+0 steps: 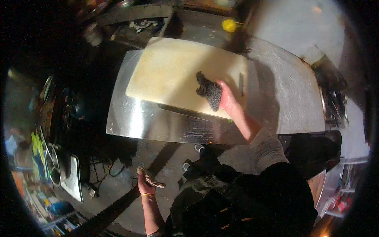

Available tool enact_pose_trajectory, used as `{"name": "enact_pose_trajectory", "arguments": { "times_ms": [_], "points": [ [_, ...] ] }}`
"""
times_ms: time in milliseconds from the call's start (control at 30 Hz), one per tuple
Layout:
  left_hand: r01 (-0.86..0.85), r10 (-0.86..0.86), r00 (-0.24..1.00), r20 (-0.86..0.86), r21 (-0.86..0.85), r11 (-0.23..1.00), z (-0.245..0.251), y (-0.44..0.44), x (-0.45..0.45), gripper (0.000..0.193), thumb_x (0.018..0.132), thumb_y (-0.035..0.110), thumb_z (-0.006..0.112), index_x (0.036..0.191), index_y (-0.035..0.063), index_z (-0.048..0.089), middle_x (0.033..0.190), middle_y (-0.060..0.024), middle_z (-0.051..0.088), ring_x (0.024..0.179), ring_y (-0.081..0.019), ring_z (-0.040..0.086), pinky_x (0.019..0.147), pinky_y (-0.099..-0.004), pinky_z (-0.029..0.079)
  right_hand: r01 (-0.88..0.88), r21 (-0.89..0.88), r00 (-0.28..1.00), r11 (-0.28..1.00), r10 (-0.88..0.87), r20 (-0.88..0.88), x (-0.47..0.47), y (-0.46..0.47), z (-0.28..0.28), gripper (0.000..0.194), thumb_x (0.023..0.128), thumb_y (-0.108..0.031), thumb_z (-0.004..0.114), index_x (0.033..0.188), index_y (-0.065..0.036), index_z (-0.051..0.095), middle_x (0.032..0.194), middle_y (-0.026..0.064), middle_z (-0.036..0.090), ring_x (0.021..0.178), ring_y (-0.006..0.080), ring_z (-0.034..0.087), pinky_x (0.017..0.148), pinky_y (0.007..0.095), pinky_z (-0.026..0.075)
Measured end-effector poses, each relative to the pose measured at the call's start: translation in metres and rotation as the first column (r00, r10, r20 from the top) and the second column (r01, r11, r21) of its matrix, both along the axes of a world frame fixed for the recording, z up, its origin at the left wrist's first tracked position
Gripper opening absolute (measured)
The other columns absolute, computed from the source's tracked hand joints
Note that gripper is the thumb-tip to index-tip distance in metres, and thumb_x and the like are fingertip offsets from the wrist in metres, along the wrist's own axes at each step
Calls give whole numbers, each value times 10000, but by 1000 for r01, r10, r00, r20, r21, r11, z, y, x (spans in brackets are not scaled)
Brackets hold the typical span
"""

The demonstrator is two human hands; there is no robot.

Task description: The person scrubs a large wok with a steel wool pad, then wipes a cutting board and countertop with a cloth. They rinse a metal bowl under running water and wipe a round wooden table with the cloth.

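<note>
A large cream-coloured cutting board (168, 71) lies on a stainless steel worktop (118, 115) before me. My right hand (227, 96) grips a dark grey, coarse-textured wad (210, 91) over the board's right part; I cannot tell whether it is a scouring pad or a cloth, nor whether it touches the board. Beside the hand, a dark slot-shaped handle opening (241, 84) is in the board's right end. Low at my left side, away from the worktop, my left hand (145, 187) holds a crumpled brownish rag (155, 181). Its fingers are partly hidden.
A yellow round object (229, 25) is beyond the board. At the left stand a metal pot (54, 166) and green stalks (37, 145). A blue object (60, 208) sits at the lower left. Metal containers (334, 100) are at the right. My shoes (187, 166) are on the floor below the worktop edge.
</note>
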State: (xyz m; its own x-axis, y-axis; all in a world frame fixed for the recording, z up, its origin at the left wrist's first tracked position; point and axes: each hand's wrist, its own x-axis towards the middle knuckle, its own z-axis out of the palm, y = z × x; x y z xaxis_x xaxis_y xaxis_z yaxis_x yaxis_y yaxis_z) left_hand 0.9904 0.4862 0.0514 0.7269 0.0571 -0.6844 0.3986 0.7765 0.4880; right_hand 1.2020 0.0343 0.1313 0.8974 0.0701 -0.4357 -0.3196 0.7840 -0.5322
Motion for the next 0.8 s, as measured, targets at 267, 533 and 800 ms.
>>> {"name": "enact_pose_trajectory", "arguments": {
  "times_ms": [267,533,800],
  "points": [
    [321,-281,943,180,-261,910,55,-32,42,328,822,288,521,1083,92,556,940,-80,609,824,-234,579,745,-362,468,40,-60,997,997,-36,67,-86,-30,-32,369,763,-158,520,1095,2,516,1008,137,601,874,236,598,738,374,496],
    [317,-318,947,46,39,948,37,-41,60,251,854,192,523,1095,121,514,860,-77,586,669,-226,577,575,-389,504,77,-929,961,362,-275,-28,-87,-92,14,564,637,-166,708,1140,-16,502,927,122,607,827,163,592,709,292,471],
    [360,-364,929,68,63,931,57,-133,115,525,907,439,419,1333,139,357,1314,-54,428,1168,-243,426,950,-382,377,156,-983,836,-92,-518,181,-69,-260,-66,486,579,-138,684,1042,-34,578,929,145,628,889,305,599,769,382,463]
  ]
}}
